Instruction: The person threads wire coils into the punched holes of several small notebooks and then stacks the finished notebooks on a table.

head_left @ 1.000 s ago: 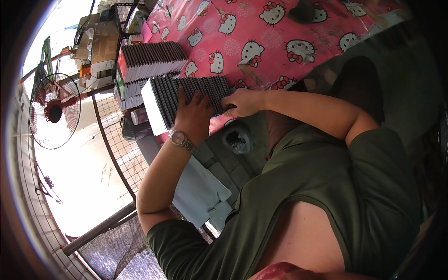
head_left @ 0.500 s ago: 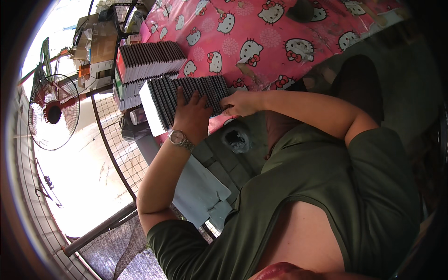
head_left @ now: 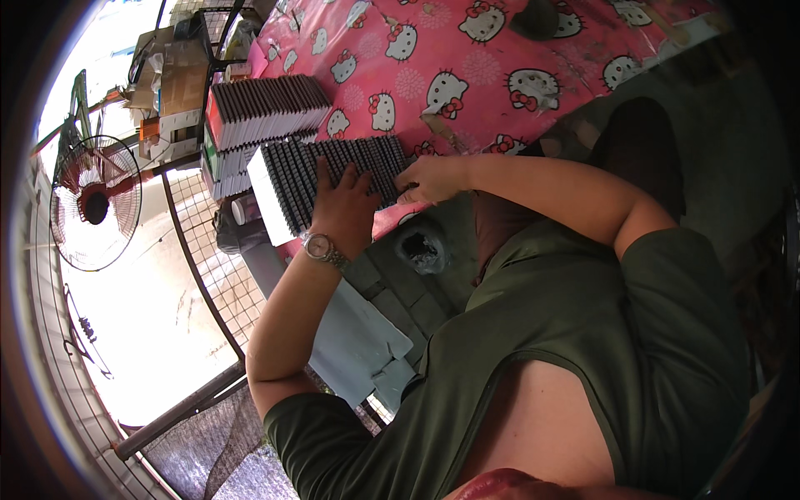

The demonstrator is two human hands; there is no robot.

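A tight row of spiral-bound notebooks (head_left: 287,187) stands at the table's near left corner, black coil spines up and a white cover facing left. Across the spines rests my left hand (head_left: 343,200), fingers spread, a metal watch (head_left: 317,246) on its wrist. My right hand (head_left: 433,178) is at the row's right end, its fingers bent and drawn together against the last notebooks. What lies between those fingertips is hidden.
Behind the row, more bound books (head_left: 271,108) are stacked at the edge of the pink patterned tablecloth (head_left: 467,75). A fan (head_left: 96,202) stands at far left, near cardboard boxes (head_left: 183,75). A plastic-lined bin (head_left: 422,248) sits below the table edge.
Almost nothing differs. My right hand's fingers have shifted very slightly at the row's end; my left hand stays on the spines.
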